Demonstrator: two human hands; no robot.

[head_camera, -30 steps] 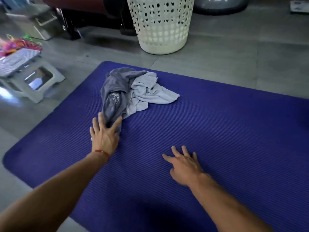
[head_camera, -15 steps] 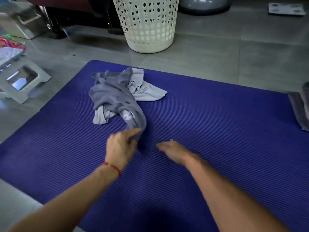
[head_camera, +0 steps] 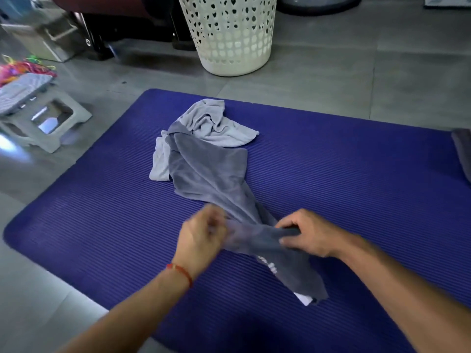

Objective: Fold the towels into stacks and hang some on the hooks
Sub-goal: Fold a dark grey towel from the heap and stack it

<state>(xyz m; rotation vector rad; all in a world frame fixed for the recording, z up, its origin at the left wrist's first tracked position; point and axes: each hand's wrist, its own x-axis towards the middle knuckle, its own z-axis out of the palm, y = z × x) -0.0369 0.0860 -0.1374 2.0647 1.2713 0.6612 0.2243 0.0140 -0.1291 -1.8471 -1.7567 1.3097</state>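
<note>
Both hands grip the near end of a dark grey towel (head_camera: 211, 174) stretched across the purple mat (head_camera: 356, 187): the left hand (head_camera: 201, 238) pinches its edge, blurred, and the right hand (head_camera: 305, 234) curls its fingers round the bunched cloth. The towel's far end overlaps a crumpled light grey towel (head_camera: 216, 126), with a white laundry basket (head_camera: 229, 34) on the floor beyond

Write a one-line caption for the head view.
Both hands grip a dark grey towel on a purple mat.
</note>
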